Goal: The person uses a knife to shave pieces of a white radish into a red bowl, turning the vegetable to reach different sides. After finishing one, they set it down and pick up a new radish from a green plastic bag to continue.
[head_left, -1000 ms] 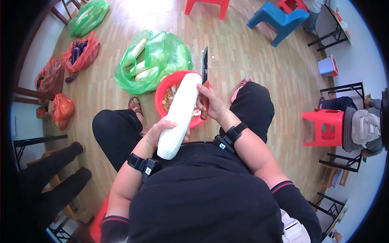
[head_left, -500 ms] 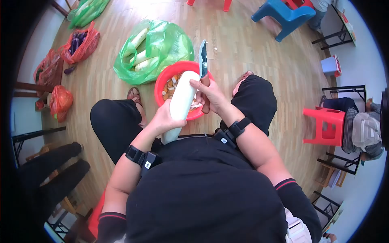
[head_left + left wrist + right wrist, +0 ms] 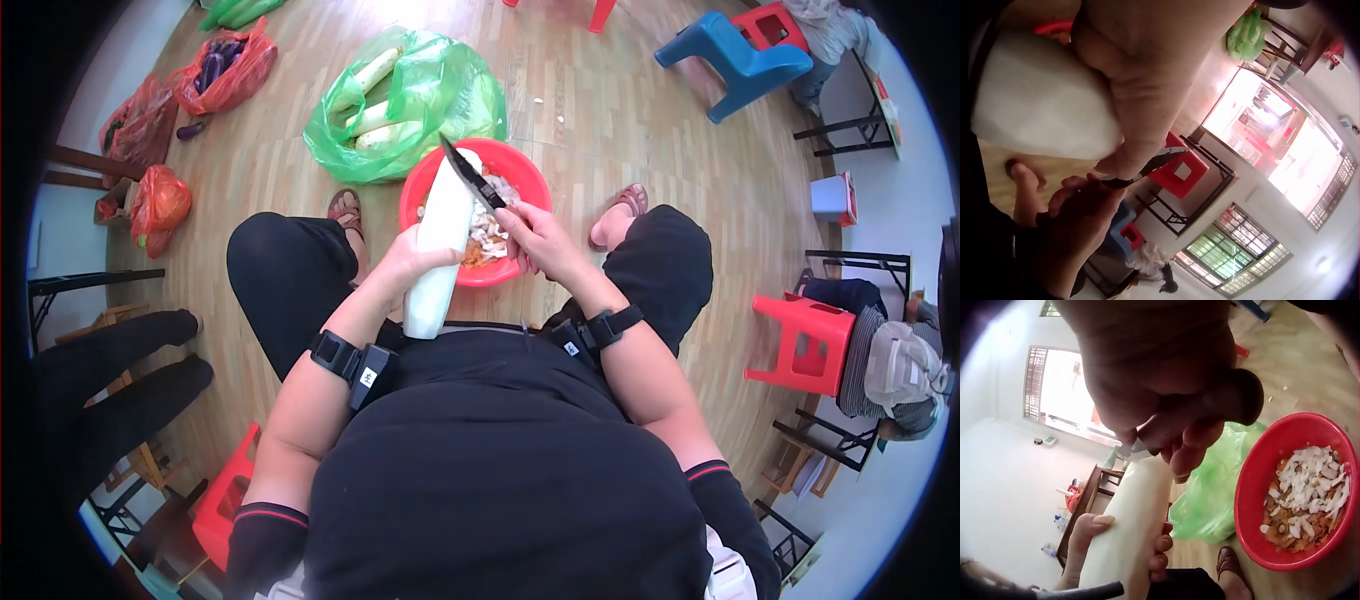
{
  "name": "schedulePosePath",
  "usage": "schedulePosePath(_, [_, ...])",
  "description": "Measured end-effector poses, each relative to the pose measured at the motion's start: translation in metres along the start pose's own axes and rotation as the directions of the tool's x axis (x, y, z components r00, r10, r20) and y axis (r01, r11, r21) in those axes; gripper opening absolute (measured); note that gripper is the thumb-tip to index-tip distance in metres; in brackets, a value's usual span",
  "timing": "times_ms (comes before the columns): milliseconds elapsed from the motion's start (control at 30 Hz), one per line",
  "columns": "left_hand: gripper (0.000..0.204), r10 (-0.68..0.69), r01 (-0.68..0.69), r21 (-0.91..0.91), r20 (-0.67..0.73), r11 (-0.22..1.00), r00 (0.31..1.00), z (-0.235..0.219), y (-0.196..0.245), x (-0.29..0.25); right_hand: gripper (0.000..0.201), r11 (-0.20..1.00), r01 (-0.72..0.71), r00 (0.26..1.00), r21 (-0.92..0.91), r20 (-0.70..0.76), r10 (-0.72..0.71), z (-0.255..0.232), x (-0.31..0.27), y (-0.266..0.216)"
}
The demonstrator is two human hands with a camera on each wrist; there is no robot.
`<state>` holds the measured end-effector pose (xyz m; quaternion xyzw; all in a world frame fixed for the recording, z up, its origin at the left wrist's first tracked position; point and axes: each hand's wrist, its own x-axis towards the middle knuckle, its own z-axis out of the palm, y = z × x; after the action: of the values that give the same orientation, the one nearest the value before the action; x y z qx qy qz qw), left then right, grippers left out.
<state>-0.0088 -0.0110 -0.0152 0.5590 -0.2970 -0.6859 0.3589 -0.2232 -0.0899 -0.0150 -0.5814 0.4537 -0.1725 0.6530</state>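
Left hand [image 3: 418, 262]: you are gripping the radish [image 3: 448, 220], thumb across it, and are holding it aslant partly over the basin [image 3: 538, 190]. Next rightward, the knife [image 3: 483, 187]: its blade, pointing away half a second ago, is now crossing the radish's far end; contact is unclear. Right hand [image 3: 545, 242]: you are grasping the handle, thumb now off the radish. Judgement: you are passing from repositioning to blade work.

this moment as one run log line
left hand: grips radish | right hand: holds knife near radish tip | basin: holds peelings | green bag: beyond basin
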Motion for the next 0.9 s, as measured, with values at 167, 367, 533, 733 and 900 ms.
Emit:
schedulePosePath(167, [0.049, -0.076, 0.076, 0.009, 0.010, 0.997, 0.997, 0.001, -0.001, 0.001, 0.032, 0.995, 0.030, 0.989, -0.096, 0.144, -0.016, 0.004, -0.009, -0.013])
schedulePosePath(367, [0.053, -0.053, 0.052, 0.044, 0.012, 0.998, 0.999, 0.004, 0.003, -0.002, 0.030, 0.937, 0.156, 0.973, -0.312, 0.212, -0.091, 0.005, -0.008, -0.010])
schedulePosePath(533, [0.053, 0.026, -0.026, 0.061, 0.005, 0.998, 1.000, 0.008, 0.005, -0.006, 0.030, 0.858, 0.212, 0.957, -0.468, -0.079, -0.280, -0.010, 0.008, 0.006])
schedulePosePath(733, [0.054, -0.018, 0.016, 0.075, 0.028, 0.997, 0.999, 0.006, 0.002, -0.005, 0.029, 0.872, 0.188, 0.936, -0.452, -0.187, -0.299, -0.018, 0.011, 0.012])
schedulePosePath(900, [0.053, -0.027, 0.026, 0.030, 0.019, 0.999, 0.999, 0.002, -0.001, -0.002, 0.033, 0.860, 0.300, 0.954, -0.413, 0.105, -0.282, 0.001, -0.011, -0.012])
